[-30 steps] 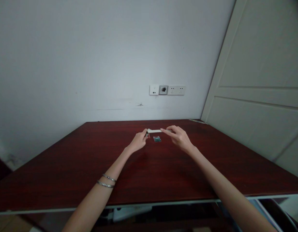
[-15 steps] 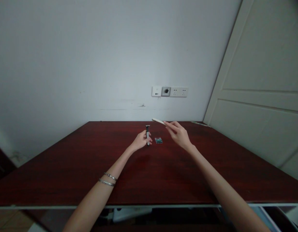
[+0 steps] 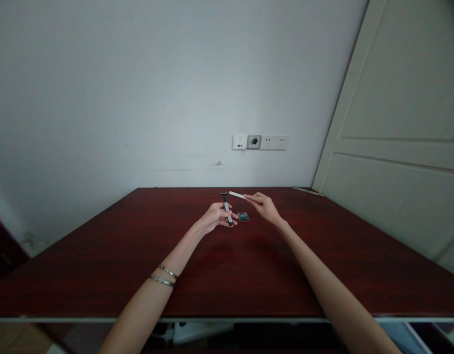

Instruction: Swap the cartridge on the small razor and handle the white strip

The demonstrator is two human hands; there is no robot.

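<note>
My left hand (image 3: 214,217) is closed around a slim razor-like tool (image 3: 226,207) with a dark head at the top, held nearly upright above the dark red table (image 3: 138,255). In the pinched fingers of my right hand (image 3: 264,205) is a thin white strip, a cover or cap (image 3: 237,195), whose free end points left toward the tool's head. On the table between the two hands lies a small teal cartridge pack (image 3: 243,217). Two bracelets circle my left forearm (image 3: 163,275).
A white wall stands behind the table, with a row of sockets and a switch (image 3: 260,142). A pale panelled door (image 3: 400,147) rises along the right side. Under the table's front edge a white object (image 3: 201,330) shows.
The white cover has come off the tool: a second ago both hands held one white bar flat. The left hand has since turned the bared tool upright, and the right hand carries the cover.
</note>
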